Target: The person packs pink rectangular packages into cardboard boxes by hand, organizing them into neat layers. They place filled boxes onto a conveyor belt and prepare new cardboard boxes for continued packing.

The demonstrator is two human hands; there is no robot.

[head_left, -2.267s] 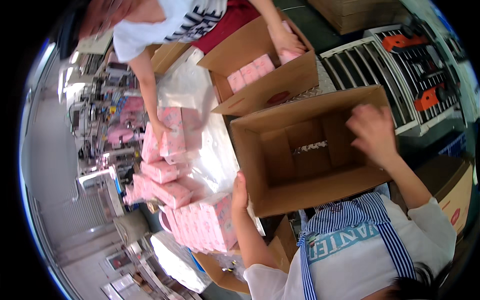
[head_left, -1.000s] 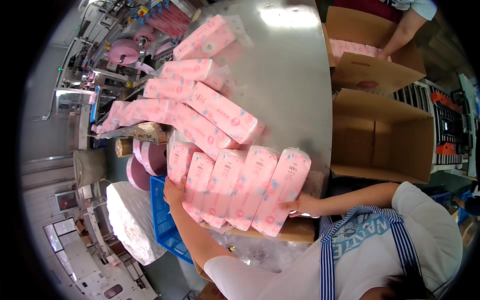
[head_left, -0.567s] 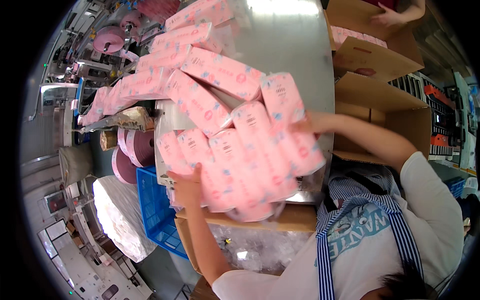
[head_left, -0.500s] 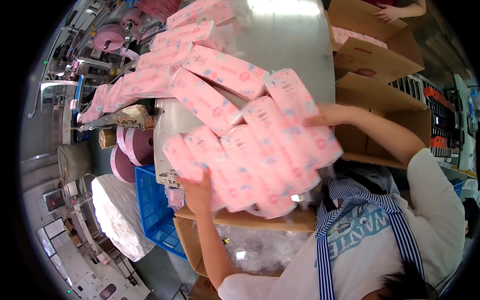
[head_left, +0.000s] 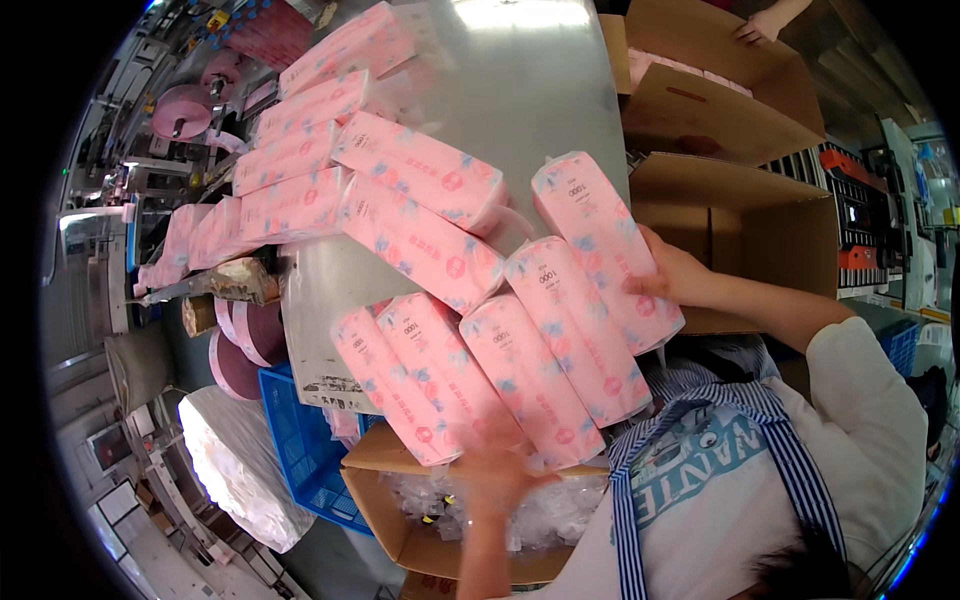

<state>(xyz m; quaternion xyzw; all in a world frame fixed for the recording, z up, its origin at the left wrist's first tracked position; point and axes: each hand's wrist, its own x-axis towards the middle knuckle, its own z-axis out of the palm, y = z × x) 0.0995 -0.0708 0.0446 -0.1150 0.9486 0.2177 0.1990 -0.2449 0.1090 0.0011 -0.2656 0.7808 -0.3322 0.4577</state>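
Note:
Several pink tissue packs with blue flower prints lie side by side in a slanted row at the table's near edge. My right hand [head_left: 668,272] grips the right side of the rightmost tissue pack [head_left: 605,245], fingers bent over its top face. Left of that lie a second tissue pack [head_left: 578,330] and a third tissue pack [head_left: 530,380]. My left hand [head_left: 495,460] is smeared by motion at the near ends of the middle packs; its fingers cannot be made out. The leftmost tissue pack [head_left: 385,385] is free of my hands.
More tissue packs [head_left: 420,240] trail across the metal table [head_left: 520,100] toward the machine at left. A carton [head_left: 400,540] of clear plastic film stands below the near edge, beside a blue crate [head_left: 300,440]. At right are an open carton [head_left: 740,195] and another person's hand [head_left: 762,27].
My left hand has left the leftmost pack and moved right along the near ends. My right hand stays on the rightmost pack. The whole view has shifted slightly.

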